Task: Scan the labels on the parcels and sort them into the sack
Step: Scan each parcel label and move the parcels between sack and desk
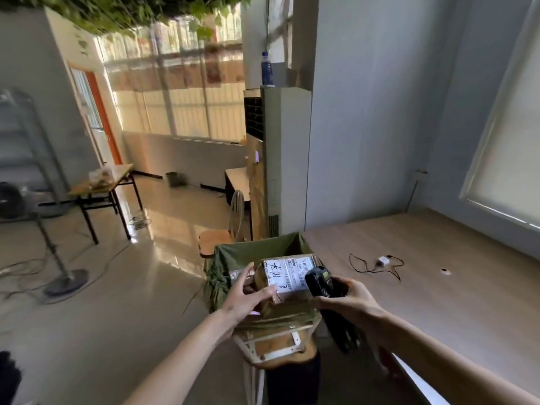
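A brown cardboard parcel (287, 274) with a white shipping label and black handwriting is held above the open green sack (251, 255). My left hand (248, 296) grips the parcel's left edge, thumb on top and fingers underneath. My right hand (347, 299) holds a black handheld scanner (320, 282), whose head sits right at the label's right edge. More cardboard parcels (277, 331) lie stacked on a stool below my hands.
A long wooden table (438, 273) stretches to the right, with a black cable and small white adapter (382, 261) on it. A wooden chair (225, 232) stands behind the sack. A fan stand (65, 277) and cables lie on the floor to the left.
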### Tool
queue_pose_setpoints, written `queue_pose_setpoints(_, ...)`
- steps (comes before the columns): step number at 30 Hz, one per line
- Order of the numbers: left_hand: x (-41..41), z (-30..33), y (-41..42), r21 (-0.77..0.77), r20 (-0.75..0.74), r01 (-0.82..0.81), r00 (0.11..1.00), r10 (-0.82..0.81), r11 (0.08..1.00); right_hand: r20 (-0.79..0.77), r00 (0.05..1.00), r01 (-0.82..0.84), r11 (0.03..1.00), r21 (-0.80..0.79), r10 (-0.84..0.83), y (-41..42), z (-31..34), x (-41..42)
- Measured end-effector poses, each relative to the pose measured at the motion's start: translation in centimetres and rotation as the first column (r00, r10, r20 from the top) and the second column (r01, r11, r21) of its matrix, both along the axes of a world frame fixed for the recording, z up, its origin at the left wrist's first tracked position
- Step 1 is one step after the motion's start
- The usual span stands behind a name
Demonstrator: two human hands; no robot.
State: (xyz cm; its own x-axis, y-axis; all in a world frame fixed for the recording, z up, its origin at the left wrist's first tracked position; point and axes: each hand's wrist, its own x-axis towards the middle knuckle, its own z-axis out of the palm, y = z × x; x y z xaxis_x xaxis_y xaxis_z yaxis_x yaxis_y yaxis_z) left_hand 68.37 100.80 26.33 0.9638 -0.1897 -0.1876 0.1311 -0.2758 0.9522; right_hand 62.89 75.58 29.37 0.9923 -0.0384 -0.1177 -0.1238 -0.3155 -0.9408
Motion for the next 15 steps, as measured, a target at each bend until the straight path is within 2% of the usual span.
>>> queue_pose_setpoints(3,3.0,-1.9,2.8,0.000,-0.054,-0.027,0.998,0.027,1.000,-0.009,0.999,-0.052,0.998,-0.018,0.052,2.9,-1.8,5.2)
queue_pose_setpoints(7,7.9,-4.5,4.9,-0.050,-0.099,-0.160,0.983,0.155,0.986,-0.057,0.995,-0.086,0.996,-0.036,0.083,4.9,-4.6,12.2)
queue_pose_setpoints(15,22.7,-12.1,3.5,0.019,-0.176,-0.284,0.943,0.283,0.959,-0.115,0.993,-0.024,0.995,-0.094,0.013,3.5,-11.9,27.3)
